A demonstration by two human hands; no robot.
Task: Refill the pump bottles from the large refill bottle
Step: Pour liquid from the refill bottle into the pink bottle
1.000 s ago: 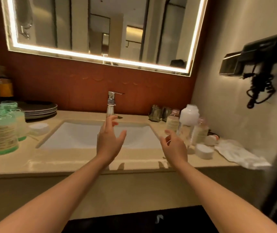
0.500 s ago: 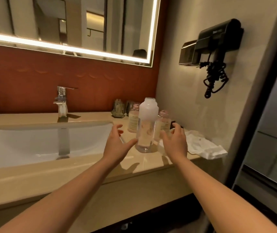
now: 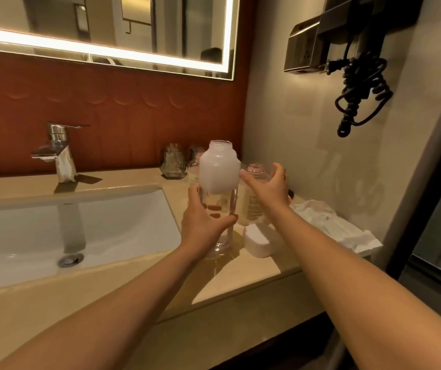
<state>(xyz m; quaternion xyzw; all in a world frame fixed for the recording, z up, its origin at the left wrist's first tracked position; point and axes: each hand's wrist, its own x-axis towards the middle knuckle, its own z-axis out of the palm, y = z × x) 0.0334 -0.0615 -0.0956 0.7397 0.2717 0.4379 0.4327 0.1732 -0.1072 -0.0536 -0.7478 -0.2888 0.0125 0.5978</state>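
As left hand (image 3: 203,222) grips refill bottle (image 3: 219,172), right hand (image 3: 267,188) maybe cups one bottle (image 3: 252,209).

A beige stone counter (image 3: 254,279) runs along the wall, with a white sink (image 3: 107,222) sunk into it and a chrome tap (image 3: 60,153) behind the basin. Right of the sink stand a big bottle (image 3: 219,166) and a small bottle (image 3: 252,206) just beside it, both uncapped and upright, with glasses (image 3: 174,162) at the back. A white lid (image 3: 259,241) sits near the front edge, and a crumpled white cloth (image 3: 331,225) lies at the far right.
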